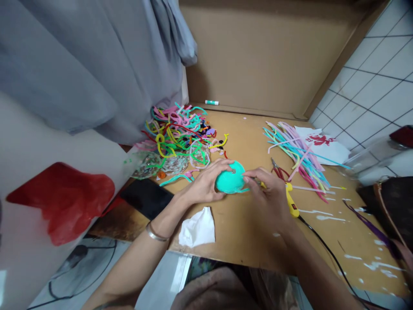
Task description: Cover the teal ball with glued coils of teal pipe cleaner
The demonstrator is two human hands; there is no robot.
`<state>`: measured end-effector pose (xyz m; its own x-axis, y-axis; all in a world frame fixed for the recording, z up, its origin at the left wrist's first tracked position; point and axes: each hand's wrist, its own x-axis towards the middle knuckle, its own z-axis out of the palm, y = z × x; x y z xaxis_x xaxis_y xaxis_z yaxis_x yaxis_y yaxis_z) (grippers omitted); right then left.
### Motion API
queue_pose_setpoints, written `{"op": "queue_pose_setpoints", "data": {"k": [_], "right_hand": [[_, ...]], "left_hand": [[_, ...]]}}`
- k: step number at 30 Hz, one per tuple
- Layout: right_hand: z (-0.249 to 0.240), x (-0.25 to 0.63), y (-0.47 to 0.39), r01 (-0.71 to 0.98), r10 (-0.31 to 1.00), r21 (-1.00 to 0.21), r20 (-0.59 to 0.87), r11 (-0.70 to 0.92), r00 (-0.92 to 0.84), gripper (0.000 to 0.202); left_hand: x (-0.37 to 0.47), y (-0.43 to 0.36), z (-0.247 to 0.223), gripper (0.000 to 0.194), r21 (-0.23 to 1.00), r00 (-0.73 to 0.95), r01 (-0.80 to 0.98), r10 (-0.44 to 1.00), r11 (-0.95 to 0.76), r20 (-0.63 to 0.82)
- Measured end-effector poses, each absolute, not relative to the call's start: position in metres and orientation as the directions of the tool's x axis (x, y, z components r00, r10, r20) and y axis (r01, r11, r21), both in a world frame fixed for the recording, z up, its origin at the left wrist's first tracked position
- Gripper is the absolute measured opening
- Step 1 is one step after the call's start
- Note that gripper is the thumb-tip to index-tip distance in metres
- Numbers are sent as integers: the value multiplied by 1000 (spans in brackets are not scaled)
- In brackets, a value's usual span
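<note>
A turquoise round piece (pixel 229 181), with a small greyish spot near its top, is held above the table by my left hand (pixel 206 181). The fingers lie over its upper left edge and the thumb is underneath. At its right edge my right hand (pixel 266 187) has thumb and forefinger pinched together; what lies between those fingertips is too small to make out. A short turquoise pipe cleaner end (pixel 243 190) sticks out at the lower right of the piece. Below my left wrist lies a crumpled white tissue (pixel 197 228).
Tangled pipe cleaners (pixel 176 129) are heaped at the back left, beside a black phone-like slab (pixel 146 199). Straight pipe cleaners (pixel 298 150) lie to the right, near red-handled pliers (pixel 280 171) and a yellow corded glue gun (pixel 292 202). A glue stick (pixel 212 102) is at the back.
</note>
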<state>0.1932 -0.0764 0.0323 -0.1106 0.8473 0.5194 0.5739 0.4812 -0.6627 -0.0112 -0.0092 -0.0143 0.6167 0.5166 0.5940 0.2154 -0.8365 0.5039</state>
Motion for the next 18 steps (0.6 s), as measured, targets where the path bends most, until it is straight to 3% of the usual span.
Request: {"op": "queue_pose_setpoints", "data": {"k": [3,6,12,18], "right_hand": [[25,196,-76,410,899,-809,432,420,-70,15],[22,197,-77,466,919,-806,392,365,-42,20],[14,196,-72,675,915,-656,396,338,-74,20],[8,200,-67,823,765,-342,622,454,-165,24]], "left_hand": [[-12,-8,-15,70,517,618,212,524,-829,586],[-12,-8,-16,71,525,617,212,530,-824,582],[-13,-9,-15,68,525,623,231,539,-819,567],[-12,-10,-13,67,522,615,242,545,-818,570]]}}
